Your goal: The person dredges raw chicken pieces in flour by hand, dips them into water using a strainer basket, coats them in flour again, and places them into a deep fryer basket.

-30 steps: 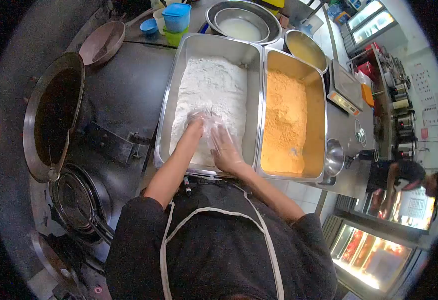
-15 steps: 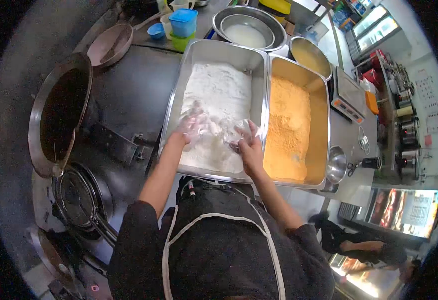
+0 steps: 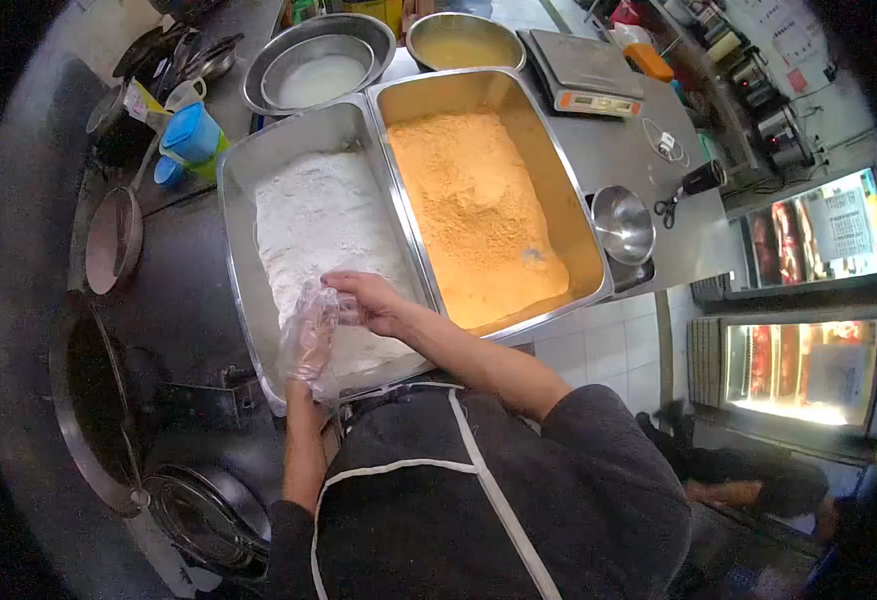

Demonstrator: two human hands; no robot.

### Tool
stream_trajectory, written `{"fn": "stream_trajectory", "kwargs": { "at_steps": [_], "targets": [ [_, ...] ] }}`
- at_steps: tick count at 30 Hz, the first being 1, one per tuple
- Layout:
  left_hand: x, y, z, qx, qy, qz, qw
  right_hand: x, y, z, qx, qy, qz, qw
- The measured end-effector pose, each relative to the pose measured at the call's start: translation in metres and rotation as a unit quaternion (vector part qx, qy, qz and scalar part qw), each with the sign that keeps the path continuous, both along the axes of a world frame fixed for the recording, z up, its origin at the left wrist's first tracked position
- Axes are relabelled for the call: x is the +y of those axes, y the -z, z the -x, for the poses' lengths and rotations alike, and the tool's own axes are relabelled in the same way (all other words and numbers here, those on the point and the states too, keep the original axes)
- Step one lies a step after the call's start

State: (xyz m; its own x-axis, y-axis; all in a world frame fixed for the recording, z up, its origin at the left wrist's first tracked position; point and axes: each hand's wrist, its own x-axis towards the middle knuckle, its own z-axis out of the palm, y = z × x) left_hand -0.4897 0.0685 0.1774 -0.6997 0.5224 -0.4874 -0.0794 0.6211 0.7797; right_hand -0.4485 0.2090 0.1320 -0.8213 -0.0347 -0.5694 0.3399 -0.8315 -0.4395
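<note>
My left hand (image 3: pixel 311 340), inside a loose clear plastic glove, is over the near part of the steel pan (image 3: pixel 242 290) of white powder (image 3: pixel 324 215). Its fingers look stretched out, though crumpled plastic and my other hand partly cover them. My right hand (image 3: pixel 374 303) reaches across from the right and looks bare. Its fingers are closed on the clear plastic glove (image 3: pixel 309 305) near my left fingers. Right beside this pan stands a second steel pan (image 3: pixel 584 225) holding orange powder (image 3: pixel 484 215), with a small bluish spot in it.
Behind the pans stand nested steel bowls (image 3: pixel 384 50) with whitish liquid, a bowl of yellowish liquid (image 3: pixel 466 45) and a scale (image 3: pixel 584 75). To the right are a small steel bowl (image 3: pixel 624 225) and scissors (image 3: pixel 669 208). A large wok (image 3: pixel 79 440) sits left. Another person (image 3: pixel 759 490) is at lower right.
My hands have come together: the right moved left across the white powder onto the left hand's glove. The view has turned, so both pans appear further left.
</note>
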Motion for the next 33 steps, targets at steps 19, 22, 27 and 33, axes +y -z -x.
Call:
{"fn": "stream_trajectory", "kwargs": {
  "at_steps": [19,22,27,33],
  "targets": [
    [-0.037,0.001,-0.052,0.004,0.024,-0.200,0.980,0.021,0.052,0.077,-0.035,0.070,-0.122,0.989],
    [-0.038,-0.015,-0.061,-0.028,-0.134,-0.239,0.961,0.033,0.019,0.068,0.044,-0.036,-0.175,0.983],
    [-0.047,0.025,-0.057,0.095,-0.166,-0.015,0.981,0.020,-0.016,0.007,0.194,-0.171,-0.458,0.851],
    [-0.032,0.026,-0.085,0.086,0.051,0.098,0.990,0.014,0.022,-0.056,0.081,-0.413,-0.369,0.829]
  ]
}}
